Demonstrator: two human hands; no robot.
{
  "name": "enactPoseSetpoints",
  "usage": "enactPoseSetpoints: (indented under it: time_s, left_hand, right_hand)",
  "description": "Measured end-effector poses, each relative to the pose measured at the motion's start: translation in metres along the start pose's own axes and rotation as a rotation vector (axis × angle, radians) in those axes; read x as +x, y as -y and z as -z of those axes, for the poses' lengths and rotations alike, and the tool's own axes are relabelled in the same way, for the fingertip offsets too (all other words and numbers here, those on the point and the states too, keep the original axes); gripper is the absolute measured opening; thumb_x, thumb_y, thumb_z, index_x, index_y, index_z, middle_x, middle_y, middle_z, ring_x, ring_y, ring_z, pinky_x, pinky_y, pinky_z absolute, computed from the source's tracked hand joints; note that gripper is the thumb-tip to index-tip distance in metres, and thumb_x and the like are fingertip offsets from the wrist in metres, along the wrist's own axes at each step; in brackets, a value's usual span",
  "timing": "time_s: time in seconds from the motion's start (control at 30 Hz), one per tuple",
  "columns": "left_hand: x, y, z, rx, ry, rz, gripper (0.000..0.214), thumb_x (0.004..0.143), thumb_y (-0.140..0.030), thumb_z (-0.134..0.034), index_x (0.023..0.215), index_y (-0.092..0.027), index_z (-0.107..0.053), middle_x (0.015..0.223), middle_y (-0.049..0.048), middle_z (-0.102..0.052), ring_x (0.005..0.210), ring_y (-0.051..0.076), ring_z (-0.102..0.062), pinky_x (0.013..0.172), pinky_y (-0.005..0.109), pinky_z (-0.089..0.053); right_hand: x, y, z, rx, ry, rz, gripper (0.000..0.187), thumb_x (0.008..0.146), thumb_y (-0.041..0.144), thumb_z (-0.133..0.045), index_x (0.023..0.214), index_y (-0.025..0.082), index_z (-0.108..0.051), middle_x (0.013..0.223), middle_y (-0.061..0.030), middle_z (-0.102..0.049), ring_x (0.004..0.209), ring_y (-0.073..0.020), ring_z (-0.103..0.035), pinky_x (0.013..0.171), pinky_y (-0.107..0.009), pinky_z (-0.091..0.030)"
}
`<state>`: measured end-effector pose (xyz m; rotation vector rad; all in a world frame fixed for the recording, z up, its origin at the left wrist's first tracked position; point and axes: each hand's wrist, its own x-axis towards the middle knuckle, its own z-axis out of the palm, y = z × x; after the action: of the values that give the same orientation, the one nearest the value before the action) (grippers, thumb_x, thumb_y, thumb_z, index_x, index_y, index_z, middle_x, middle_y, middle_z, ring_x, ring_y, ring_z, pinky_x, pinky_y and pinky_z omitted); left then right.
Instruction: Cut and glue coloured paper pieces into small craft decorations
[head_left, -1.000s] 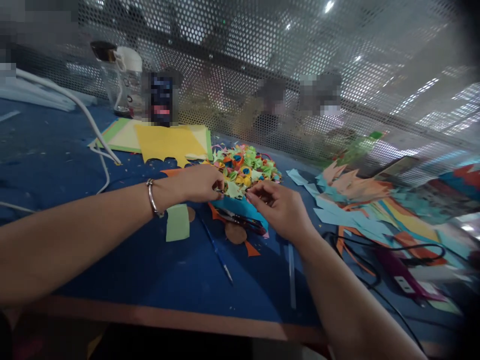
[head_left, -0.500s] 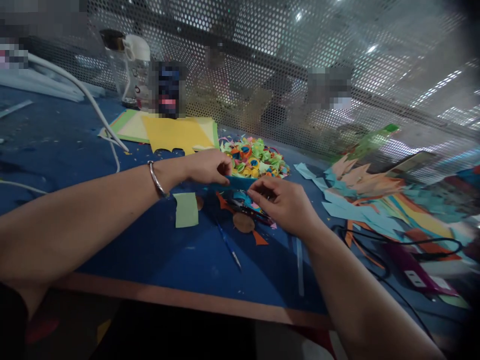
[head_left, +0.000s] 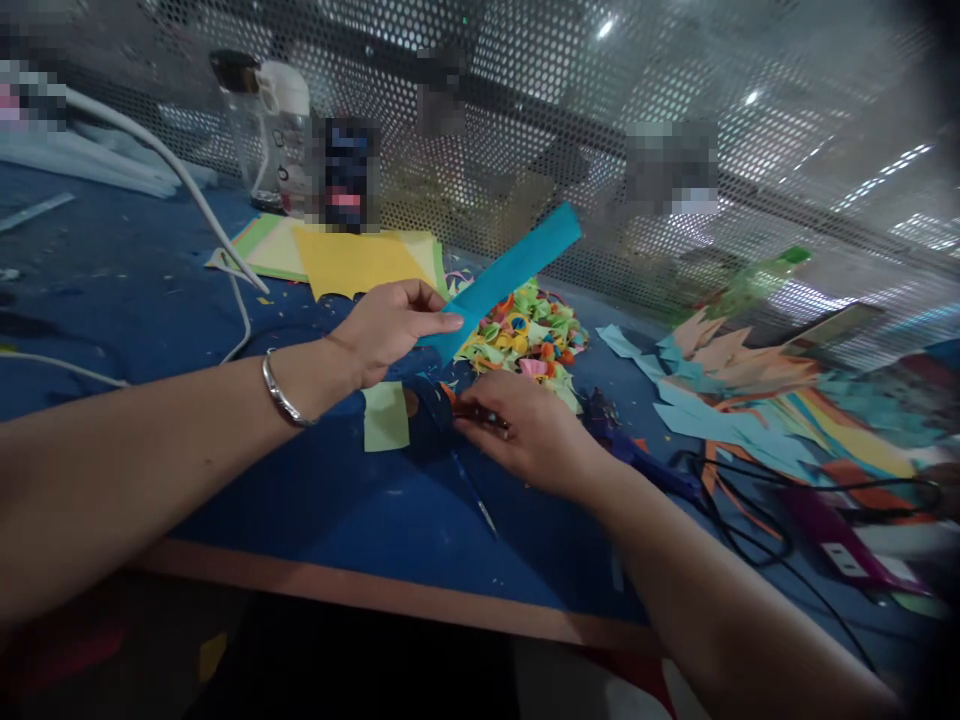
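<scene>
My left hand (head_left: 394, 325), a silver bangle on its wrist, pinches a long blue paper strip (head_left: 517, 270) between thumb and fingers. The strip slants up to the right, over a heap of small coloured paper pieces (head_left: 517, 335). Lower and to the right, my right hand (head_left: 525, 430) is closed around dark-handled scissors (head_left: 484, 413), mostly hidden by its fingers. Just left of that hand lies a pale green paper piece (head_left: 386, 417) on the blue table. A thin blue pen-like tool (head_left: 474, 492) rests below the right hand.
Yellow and green paper sheets (head_left: 367, 262) lie at the back, before two bottles (head_left: 285, 130) and a phone-like object. A blue glue gun (head_left: 645, 462), black cables, a purple box (head_left: 847, 545) and cut paper strips (head_left: 712, 425) are at right. A perforated metal screen (head_left: 510, 120) stands behind.
My left hand has swung the blue strip up to a steep slant. My right hand has let go of the strip, moved down-left and taken the scissors from the table.
</scene>
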<state>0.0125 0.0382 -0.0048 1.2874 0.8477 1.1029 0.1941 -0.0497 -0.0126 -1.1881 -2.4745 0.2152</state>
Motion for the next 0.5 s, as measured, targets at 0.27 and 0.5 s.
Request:
enactPoseSetpoints:
  time_s: [0.27,0.5]
  left_hand:
    - [0.008,0.005,0.004,-0.121,0.016,0.008,0.023,0.073,-0.005,-0.072,0.074,-0.017,-0.052,0.061,-0.0072,-0.052,0.05,0.005,-0.047,0.053,0.022,-0.038]
    - [0.004,-0.001,0.007,-0.145,0.088,0.114,0.016,0.077,-0.012,-0.07,0.086,-0.019,-0.058,0.073,-0.0038,-0.061,0.065,0.01,-0.058,0.06,0.024,-0.044]
  right_hand:
    - [0.035,0.024,-0.018,-0.233,0.137,0.0,0.023,0.089,0.028,-0.061,0.106,0.013,-0.065,0.109,-0.0155,-0.061,0.101,-0.0296,-0.053,0.092,-0.046,-0.044]
    - [0.035,0.02,-0.022,-0.011,0.099,0.017,0.007,0.087,0.019,-0.061,0.094,0.017,-0.061,0.102,-0.0115,-0.064,0.096,-0.0255,-0.056,0.091,-0.042,-0.045]
